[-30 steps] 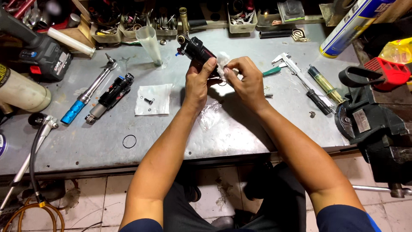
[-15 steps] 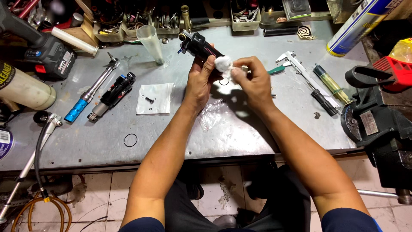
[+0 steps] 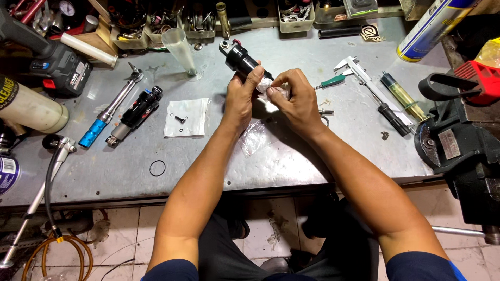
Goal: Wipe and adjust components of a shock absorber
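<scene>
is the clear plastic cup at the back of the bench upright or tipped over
Upright but upside down: the clear cup stands on the bench with its wide mouth down and narrow base up, apart from both hands.

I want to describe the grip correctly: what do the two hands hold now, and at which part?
The left hand grips the black shock absorber at its lower end. The right hand pinches a white cloth against that end.
</scene>
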